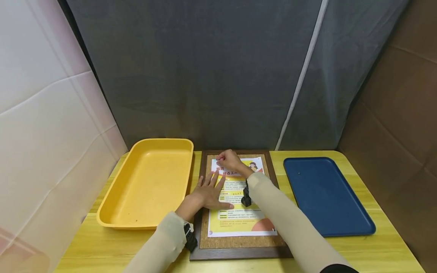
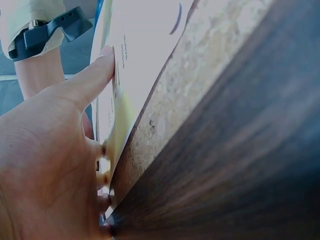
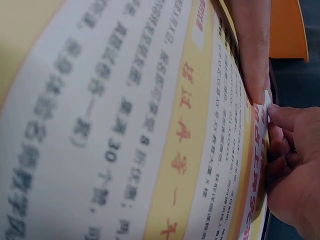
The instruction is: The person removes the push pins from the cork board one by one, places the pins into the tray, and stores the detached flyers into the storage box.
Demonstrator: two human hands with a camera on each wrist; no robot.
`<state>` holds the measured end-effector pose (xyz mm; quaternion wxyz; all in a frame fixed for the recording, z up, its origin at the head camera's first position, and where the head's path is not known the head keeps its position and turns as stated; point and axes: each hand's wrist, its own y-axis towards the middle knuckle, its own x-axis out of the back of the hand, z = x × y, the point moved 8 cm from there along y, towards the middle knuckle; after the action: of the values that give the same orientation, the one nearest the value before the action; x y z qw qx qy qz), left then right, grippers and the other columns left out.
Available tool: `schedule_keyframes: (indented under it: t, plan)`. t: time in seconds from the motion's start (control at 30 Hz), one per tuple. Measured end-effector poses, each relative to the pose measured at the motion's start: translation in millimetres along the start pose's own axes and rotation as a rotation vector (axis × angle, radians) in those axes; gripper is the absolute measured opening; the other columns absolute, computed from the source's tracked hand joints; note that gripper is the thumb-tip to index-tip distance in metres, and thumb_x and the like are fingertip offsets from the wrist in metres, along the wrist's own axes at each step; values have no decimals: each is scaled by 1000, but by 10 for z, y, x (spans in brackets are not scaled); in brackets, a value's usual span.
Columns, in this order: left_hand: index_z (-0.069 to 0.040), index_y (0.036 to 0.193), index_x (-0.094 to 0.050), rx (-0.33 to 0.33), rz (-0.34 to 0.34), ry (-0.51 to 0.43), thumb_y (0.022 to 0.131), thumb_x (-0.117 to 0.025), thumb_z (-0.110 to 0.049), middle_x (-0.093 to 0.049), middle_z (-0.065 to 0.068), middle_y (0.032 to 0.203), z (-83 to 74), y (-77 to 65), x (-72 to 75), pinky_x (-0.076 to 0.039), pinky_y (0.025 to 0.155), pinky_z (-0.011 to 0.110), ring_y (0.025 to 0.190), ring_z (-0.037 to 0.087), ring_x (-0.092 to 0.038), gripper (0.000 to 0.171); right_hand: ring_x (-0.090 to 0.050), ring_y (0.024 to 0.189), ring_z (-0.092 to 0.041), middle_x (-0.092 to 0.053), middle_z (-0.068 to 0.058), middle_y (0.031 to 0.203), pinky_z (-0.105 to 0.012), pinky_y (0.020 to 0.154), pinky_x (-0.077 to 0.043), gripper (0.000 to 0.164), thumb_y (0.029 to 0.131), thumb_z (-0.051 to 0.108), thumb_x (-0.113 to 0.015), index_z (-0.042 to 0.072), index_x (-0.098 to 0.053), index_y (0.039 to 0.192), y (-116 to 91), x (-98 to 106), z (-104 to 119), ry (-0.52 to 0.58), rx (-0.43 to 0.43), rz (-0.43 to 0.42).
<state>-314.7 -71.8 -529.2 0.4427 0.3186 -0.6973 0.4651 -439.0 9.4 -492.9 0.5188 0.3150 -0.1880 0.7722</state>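
Note:
A yellow and white printed poster (image 1: pixel 235 218) lies on a cork board (image 1: pixel 239 242) with a dark wooden frame. My left hand (image 1: pixel 209 192) rests on the poster's left side, fingers spread and straight; the left wrist view shows its thumb (image 2: pixel 100 67) touching the paper. At the poster's upper left corner is my right hand (image 1: pixel 231 160), its fingers curled and tips against the paper. In the right wrist view those fingers (image 3: pixel 282 117) bend close together; anything between the tips is hidden. A small dark spot (image 1: pixel 274 229) marks the poster's lower right corner.
On the left of the board stands a yellow tray (image 1: pixel 190 167) with raised walls. To the right lies a flat blue tray (image 1: pixel 334 201), with a tiny dark thing (image 1: pixel 299 173) near its upper left. A grey curtain (image 1: pixel 191 76) hangs behind the wooden table (image 1: pixel 392 242).

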Motion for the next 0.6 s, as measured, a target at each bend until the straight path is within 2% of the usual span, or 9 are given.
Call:
schedule_keyframes:
  t: [0.3,0.43,0.6]
  plan:
    - [-16,172,-7,-5,-4,-21,85,-59,-86,8,12,178,-30,-57,41,4,128,63,164,35,9,123,-62,77,-11,-78,-8,97,-26,74,-52,14,100,11,-72,2,-80,107,23,-14,-14,-37,-29,-35]
    - [-16,172,-5,-8,7,-19,87,-58,-85,10,12,178,-38,-68,45,5,128,63,164,35,10,122,-61,74,-10,-78,-6,97,-26,70,-50,14,100,15,-73,5,-81,105,27,-19,-21,-62,-53,-52]
    - [-19,172,-1,0,21,-12,88,-57,-85,15,10,177,-23,-9,-15,7,128,62,163,33,14,121,-60,71,-9,-77,-3,94,-24,66,-47,13,101,17,-72,7,-81,101,22,-9,-29,-81,-80,-57]
